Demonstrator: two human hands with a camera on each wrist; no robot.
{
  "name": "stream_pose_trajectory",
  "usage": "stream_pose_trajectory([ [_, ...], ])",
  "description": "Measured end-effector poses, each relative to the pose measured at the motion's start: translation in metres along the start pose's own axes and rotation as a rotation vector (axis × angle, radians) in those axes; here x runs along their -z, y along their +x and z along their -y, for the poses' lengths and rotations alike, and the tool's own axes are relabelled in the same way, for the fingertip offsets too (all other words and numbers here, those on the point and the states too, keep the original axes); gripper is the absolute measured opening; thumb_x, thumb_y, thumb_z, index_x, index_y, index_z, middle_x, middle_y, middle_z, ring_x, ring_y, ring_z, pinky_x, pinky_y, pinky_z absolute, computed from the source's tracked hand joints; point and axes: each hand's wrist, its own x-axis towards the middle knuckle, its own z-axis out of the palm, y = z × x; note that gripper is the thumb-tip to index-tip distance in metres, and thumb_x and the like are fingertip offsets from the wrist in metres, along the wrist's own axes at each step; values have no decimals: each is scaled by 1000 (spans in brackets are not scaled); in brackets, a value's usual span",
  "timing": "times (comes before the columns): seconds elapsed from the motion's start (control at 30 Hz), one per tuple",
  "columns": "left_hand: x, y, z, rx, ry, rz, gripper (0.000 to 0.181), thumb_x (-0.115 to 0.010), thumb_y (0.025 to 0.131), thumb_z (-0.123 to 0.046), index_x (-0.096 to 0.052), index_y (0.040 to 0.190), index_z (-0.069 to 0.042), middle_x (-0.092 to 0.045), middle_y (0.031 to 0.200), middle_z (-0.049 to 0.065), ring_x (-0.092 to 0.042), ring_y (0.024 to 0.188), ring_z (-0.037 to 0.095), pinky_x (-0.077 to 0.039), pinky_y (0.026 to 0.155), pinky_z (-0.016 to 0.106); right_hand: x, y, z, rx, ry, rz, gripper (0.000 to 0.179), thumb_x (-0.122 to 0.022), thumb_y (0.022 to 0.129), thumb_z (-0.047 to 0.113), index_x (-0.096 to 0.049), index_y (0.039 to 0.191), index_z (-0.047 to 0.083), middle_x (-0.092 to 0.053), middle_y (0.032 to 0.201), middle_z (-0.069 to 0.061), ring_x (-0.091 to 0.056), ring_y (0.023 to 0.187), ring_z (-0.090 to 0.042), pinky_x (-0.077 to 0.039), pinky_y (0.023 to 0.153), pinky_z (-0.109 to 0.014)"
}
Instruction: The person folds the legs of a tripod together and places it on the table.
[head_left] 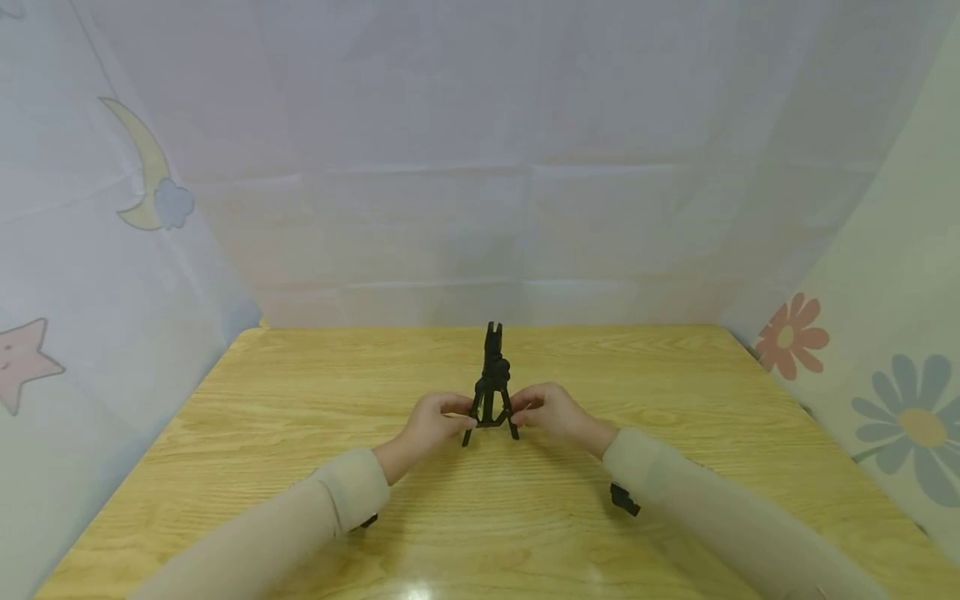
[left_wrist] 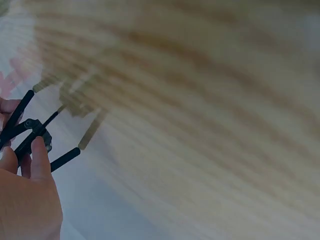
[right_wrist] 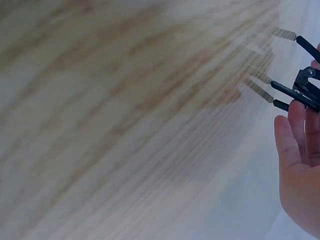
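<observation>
A small black tripod with a forked clamp at its top stands upright on the wooden table, its legs spread. In the head view my left hand holds the leg on the left between thumb and fingers. On the other side, my right hand grips the right leg with its fingertips. The left wrist view has the tripod legs at its left edge, the feet meeting their reflections. Part of the tripod also appears at the right edge of the right wrist view; the rest is cut off.
The glossy wooden table reaches back to a pale cloth backdrop. Printed cloth walls flank it, with a moon on the left and flowers on the right. Dark wrist devices show beneath the sleeves.
</observation>
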Motion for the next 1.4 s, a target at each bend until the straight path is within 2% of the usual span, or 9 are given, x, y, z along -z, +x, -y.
stream_pose_trajectory([
  [0.2,0,0,1,75,-56,12,28,-65,90,5,-63,116,11,-65,116,21,-65,102,30,-56,81,40,4,2,-4,-43,66,41,24,-64,91,-1,-64,112,-13,-67,103,-17,-67,93,-26,-56,82,-37],
  [0.47,2,4,4,83,-40,47,27,-66,89,4,-64,115,11,-66,116,21,-65,105,32,-55,83,40,4,5,-4,-38,61,68,23,-66,89,-4,-65,110,-14,-69,103,-19,-67,94,-27,-56,81,-36],
  [0.77,9,9,6,44,-42,116,28,-67,89,4,-62,115,14,-66,108,19,-67,95,27,-56,82,39,1,8,-2,1,48,106,19,-67,88,-4,-66,105,-13,-69,98,-17,-67,89,-22,-57,79,-35],
  [1.03,11,13,7,12,-9,155,26,-69,87,4,-64,111,13,-67,99,13,-65,90,21,-56,79,37,-2,8,1,34,53,111,13,-67,87,-6,-68,98,-13,-70,94,-18,-67,87,-21,-56,78,-35],
  [1.33,11,19,9,-47,40,165,22,-72,83,6,-66,104,12,-66,93,13,-65,85,20,-57,75,34,-2,7,3,45,22,109,9,-67,87,-7,-70,95,-10,-71,91,-14,-66,83,-16,-56,76,-32],
  [1.4,11,19,10,-75,46,168,22,-72,83,5,-67,103,12,-66,92,12,-65,85,20,-57,74,34,-2,7,3,52,14,107,8,-67,87,-7,-69,94,-10,-71,90,-14,-66,82,-15,-56,76,-32],
])
